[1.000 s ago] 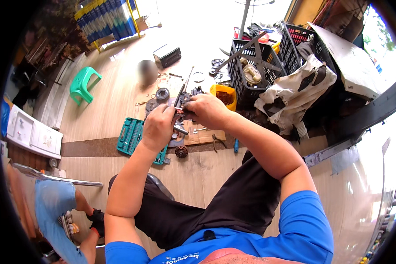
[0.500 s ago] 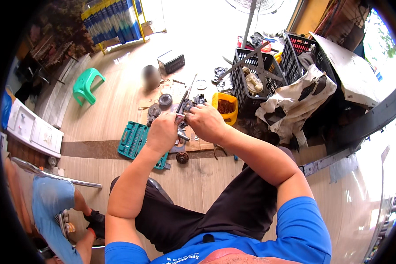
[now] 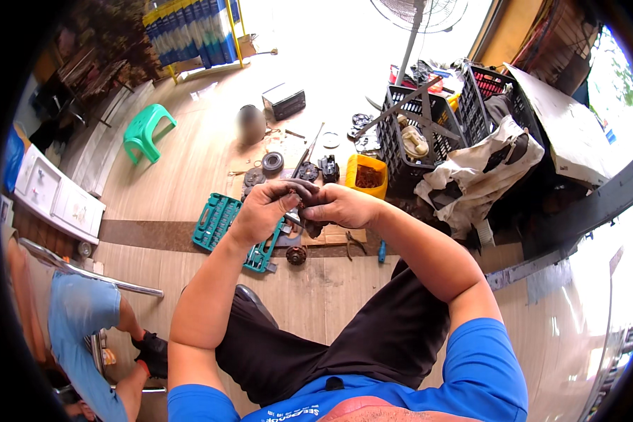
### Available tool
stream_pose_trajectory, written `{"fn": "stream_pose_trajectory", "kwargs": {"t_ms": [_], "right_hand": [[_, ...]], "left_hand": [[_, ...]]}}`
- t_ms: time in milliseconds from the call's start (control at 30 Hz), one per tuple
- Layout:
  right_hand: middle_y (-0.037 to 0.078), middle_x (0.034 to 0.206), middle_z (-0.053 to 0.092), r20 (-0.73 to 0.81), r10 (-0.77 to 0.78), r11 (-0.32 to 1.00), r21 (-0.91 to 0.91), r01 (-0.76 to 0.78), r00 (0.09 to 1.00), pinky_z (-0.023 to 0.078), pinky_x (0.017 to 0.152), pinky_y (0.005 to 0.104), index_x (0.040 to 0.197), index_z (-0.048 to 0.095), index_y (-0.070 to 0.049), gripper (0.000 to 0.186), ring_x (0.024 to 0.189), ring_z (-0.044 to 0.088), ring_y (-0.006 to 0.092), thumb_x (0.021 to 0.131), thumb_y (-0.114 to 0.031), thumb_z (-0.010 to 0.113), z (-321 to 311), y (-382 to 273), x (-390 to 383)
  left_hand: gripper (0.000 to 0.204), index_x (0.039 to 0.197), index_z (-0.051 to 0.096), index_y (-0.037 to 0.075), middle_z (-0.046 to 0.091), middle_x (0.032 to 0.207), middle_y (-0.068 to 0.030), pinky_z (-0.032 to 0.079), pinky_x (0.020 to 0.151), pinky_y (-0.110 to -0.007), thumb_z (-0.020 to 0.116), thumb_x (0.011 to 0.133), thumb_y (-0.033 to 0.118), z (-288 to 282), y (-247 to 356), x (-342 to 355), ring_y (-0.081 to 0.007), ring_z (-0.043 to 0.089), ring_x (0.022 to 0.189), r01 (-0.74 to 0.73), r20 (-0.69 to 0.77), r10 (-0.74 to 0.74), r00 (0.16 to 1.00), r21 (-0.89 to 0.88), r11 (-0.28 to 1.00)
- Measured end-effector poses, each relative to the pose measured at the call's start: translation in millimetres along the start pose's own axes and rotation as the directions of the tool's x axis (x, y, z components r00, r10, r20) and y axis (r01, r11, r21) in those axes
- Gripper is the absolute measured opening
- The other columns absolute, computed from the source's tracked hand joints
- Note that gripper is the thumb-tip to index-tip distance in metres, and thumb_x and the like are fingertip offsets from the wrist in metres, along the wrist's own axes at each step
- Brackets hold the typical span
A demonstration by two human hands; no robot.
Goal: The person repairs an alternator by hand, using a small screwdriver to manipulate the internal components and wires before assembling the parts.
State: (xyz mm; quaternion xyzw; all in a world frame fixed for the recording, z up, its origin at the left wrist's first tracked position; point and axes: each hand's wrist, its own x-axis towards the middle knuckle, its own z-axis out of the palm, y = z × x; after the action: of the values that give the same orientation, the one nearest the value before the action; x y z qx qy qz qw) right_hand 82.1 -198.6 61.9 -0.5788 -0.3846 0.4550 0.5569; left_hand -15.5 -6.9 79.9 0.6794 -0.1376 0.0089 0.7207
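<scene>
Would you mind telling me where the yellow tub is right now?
In the head view the yellow tub stands on the wooden floor just past the right hand, beside the black crate on its right.

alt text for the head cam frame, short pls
Seen from above, a seated person's left hand and right hand meet around a small dark metal part. Below them on the wooden floor lie a teal socket set case, scattered round parts and a yellow tub, with black crates behind.
</scene>
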Motion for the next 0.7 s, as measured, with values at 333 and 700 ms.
{"fn": "stream_pose_trajectory", "kwargs": {"t_ms": [333,700], "right_hand": [[0.009,0.071,0.065,-0.307,-0.286,0.895,-0.425,0.138,0.908,0.05,0.064,0.0318,0.089,0.068,0.002,0.02,0.064,0.058,0.0137,0.093,-0.017,0.066,20,4,13],[0.003,0.073,0.065,-0.093,-0.065,0.992,-0.112,0.054,0.994,0.048,0.064,0.0305,0.087,0.066,0.001,0.026,0.065,0.058,0.0134,0.098,-0.022,0.059,6,-2,8]], "left_hand": [[0.013,0.099,0.071,-0.004,0.07,0.086,-0.003,0.05,0.069,-0.024,0.065,0.093,0.006,10,-8,2,-0.0079,0.061,0.078,0.012,-0.34,0.03,0.94,0.121,0.993],[0.023,0.112,0.067,-0.004,0.07,0.105,-0.0076,0.052,0.08,-0.025,0.056,0.1,0.013,0,-2,4,-0.0107,0.064,0.09,0.076,-0.143,-0.092,0.985,-0.116,0.99]]}}
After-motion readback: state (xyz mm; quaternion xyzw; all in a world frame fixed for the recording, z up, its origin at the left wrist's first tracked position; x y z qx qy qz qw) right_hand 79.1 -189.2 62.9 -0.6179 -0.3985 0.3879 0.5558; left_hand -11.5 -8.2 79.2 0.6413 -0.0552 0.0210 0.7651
